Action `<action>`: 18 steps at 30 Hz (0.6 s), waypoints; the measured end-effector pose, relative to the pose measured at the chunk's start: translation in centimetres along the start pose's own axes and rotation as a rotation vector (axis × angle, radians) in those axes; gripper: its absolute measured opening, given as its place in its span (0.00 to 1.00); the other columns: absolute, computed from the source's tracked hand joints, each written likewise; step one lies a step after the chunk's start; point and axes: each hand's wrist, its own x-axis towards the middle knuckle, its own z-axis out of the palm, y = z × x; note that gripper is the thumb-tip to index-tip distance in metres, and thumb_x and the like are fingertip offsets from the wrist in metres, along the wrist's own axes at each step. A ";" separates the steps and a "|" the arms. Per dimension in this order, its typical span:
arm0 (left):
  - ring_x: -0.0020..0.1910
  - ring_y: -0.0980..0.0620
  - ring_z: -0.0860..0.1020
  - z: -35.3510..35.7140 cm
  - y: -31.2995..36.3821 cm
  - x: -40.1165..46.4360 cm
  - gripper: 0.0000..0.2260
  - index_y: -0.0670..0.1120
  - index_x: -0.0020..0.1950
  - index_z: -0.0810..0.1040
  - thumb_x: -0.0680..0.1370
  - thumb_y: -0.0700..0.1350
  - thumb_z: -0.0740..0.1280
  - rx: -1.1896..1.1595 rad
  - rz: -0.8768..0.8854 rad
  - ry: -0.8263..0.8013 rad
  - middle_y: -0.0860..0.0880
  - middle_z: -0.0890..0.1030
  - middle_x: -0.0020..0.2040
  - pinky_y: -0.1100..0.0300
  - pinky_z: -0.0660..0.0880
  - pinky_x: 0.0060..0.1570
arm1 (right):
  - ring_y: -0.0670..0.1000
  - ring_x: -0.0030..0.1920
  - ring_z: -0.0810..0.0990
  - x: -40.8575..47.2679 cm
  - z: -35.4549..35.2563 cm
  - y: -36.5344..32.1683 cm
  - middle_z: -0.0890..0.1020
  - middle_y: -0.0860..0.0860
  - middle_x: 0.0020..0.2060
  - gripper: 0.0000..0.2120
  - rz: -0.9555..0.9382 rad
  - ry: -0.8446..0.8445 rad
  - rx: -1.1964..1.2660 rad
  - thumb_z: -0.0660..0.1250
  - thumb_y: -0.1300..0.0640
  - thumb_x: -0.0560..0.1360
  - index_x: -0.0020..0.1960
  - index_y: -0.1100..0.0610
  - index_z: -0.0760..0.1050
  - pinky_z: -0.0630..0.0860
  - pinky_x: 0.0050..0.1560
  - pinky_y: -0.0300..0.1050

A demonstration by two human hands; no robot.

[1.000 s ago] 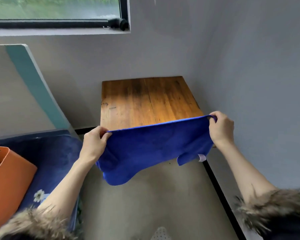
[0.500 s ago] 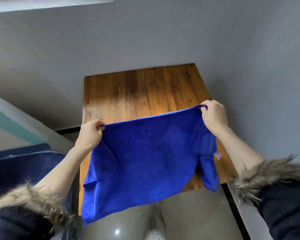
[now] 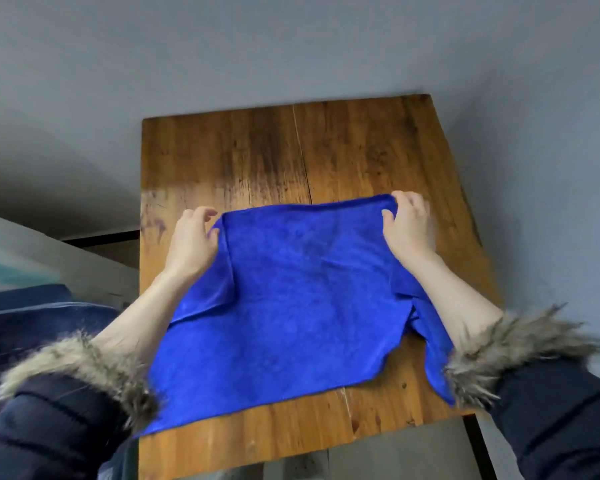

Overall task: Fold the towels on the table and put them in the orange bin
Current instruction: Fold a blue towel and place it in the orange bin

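A blue towel (image 3: 291, 299) lies spread over the wooden table (image 3: 267, 157), its side edges turned under and its right flap hanging past my right forearm. My left hand (image 3: 191, 242) pinches the towel's far left corner between thumb and fingers. My right hand (image 3: 407, 225) grips the far right corner with curled fingers. Both hands sit low over the tabletop, about mid-table. The orange bin is out of view.
Grey walls close in behind and to the right of the table. A dark blue cushioned surface (image 3: 32, 317) lies at the lower left, with a pale panel (image 3: 25, 251) leaning behind it. Grey floor shows below the table's near edge.
The towel hung in the air in front of the table; now it is lowered and laid across the tabletop. The view has tilted down and moved closer, and the orange bin has left the frame.
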 end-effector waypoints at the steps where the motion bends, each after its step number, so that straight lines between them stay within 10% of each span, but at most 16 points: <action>1: 0.56 0.40 0.74 0.4 -0.8 -0.8 0.12 0.40 0.60 0.74 0.77 0.36 0.62 0.002 0.021 -0.031 0.39 0.74 0.57 0.49 0.70 0.59 | 0.58 0.66 0.66 -1.1 1.3 -0.8 0.69 0.58 0.67 0.19 -0.018 -0.043 -0.008 0.59 0.56 0.79 0.69 0.61 0.67 0.64 0.65 0.50; 9: 0.53 0.41 0.76 2.6 -7.5 -8.4 0.18 0.40 0.55 0.77 0.69 0.44 0.75 0.191 0.304 -0.246 0.42 0.75 0.58 0.51 0.76 0.47 | 0.52 0.76 0.44 -12.1 12.6 -8.7 0.49 0.52 0.77 0.26 -0.144 -0.327 -0.125 0.53 0.47 0.80 0.76 0.51 0.52 0.41 0.73 0.60; 18: 0.44 0.49 0.75 3.1 -9.7 -6.8 0.02 0.40 0.47 0.78 0.76 0.38 0.67 -0.066 0.335 -0.007 0.45 0.78 0.46 0.56 0.73 0.44 | 0.53 0.76 0.43 -14.8 17.4 -9.0 0.46 0.52 0.76 0.30 -0.149 -0.270 -0.316 0.52 0.41 0.79 0.76 0.48 0.46 0.38 0.71 0.63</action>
